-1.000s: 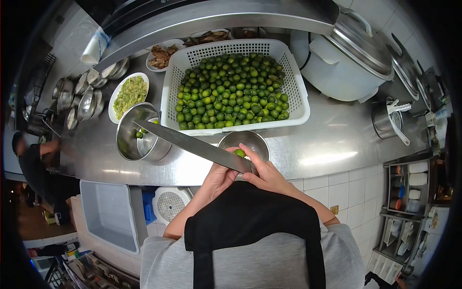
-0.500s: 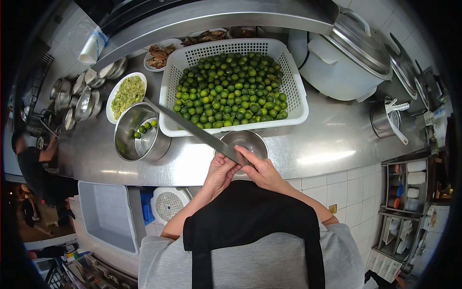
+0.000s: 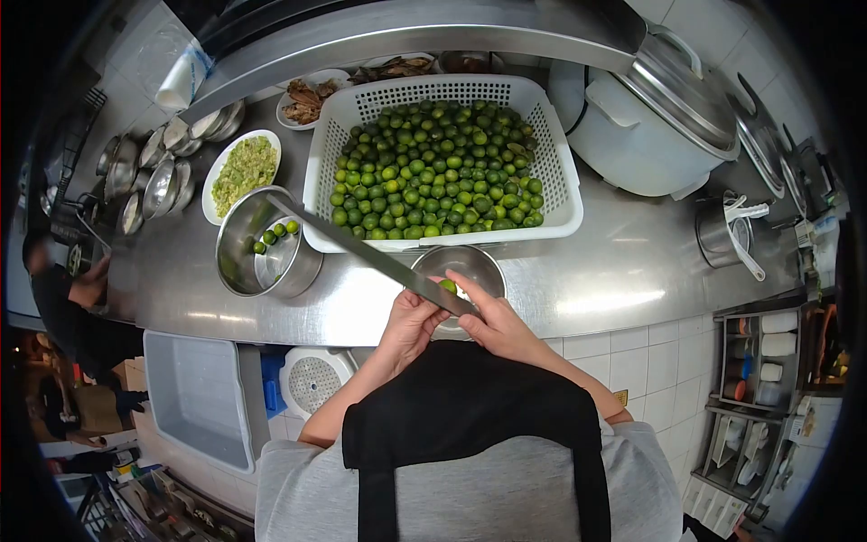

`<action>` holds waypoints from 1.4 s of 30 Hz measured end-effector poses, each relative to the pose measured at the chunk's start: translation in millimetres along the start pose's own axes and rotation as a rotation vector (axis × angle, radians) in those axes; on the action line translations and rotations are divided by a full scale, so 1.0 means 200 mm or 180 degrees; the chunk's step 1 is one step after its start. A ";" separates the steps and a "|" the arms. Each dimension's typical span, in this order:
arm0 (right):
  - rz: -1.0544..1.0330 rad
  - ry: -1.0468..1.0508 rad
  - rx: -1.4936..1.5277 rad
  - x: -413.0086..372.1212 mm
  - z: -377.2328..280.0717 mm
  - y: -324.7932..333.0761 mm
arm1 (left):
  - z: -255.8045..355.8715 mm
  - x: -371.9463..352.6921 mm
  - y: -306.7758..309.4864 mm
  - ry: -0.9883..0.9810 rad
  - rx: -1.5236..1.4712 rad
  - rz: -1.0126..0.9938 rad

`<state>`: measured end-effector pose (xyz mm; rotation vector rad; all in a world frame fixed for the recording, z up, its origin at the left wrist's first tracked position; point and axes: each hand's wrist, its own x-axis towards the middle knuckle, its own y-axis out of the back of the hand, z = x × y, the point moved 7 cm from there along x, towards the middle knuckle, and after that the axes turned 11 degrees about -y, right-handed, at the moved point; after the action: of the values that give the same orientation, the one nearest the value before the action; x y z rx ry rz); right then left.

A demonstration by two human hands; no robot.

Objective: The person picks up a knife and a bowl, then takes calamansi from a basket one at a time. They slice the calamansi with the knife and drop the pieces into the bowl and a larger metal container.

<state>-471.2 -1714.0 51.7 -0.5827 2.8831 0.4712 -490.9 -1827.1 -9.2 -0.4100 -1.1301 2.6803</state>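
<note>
A long knife slants from above the steel pot's rim to my hands. My left hand is closed at the blade's near part, its fingers partly hidden. My right hand pinches a small green lime against the blade's edge, thumb by the knife's near end. Beneath my hands sits a steel bowl, partly covered. Behind it, a white perforated basket holds a heap of limes. Several limes lie in the steel pot at the left.
An oval plate of chopped green food is behind the pot. Steel bowls stand farther left. At the right are a large lidded container and a small pot. A grey tub sits below the counter; a person is far left.
The lime now shows between my right fingers and the blade; my right fingers have shifted on it. At the far left, a second person has come into view and the nearer one has moved slightly.
</note>
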 end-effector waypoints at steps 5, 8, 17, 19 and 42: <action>0.0373 0.0608 -0.0304 0.02 -0.01 -0.01 | 0.03 0.00 0.01 -0.0214 0.0451 0.0065; 0.0361 0.0526 0.0060 0.01 -0.03 0.00 | 0.03 0.01 0.01 -0.0587 0.0292 -0.0047; -0.0114 -0.0251 0.1306 0.05 0.12 -0.02 | 0.02 0.01 0.01 -0.0254 0.0085 0.0251; -0.0069 -0.0258 0.1256 0.05 0.11 0.01 | 0.03 0.01 0.01 -0.0321 0.0157 0.0214; -0.0121 -0.0631 0.1173 0.06 0.14 0.01 | 0.06 0.02 0.00 -0.0519 0.0457 0.0330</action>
<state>-479.6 -1707.7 23.1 -0.4955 2.6665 -0.0126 -497.8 -1833.3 -1.6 -0.2354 -0.9726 2.9084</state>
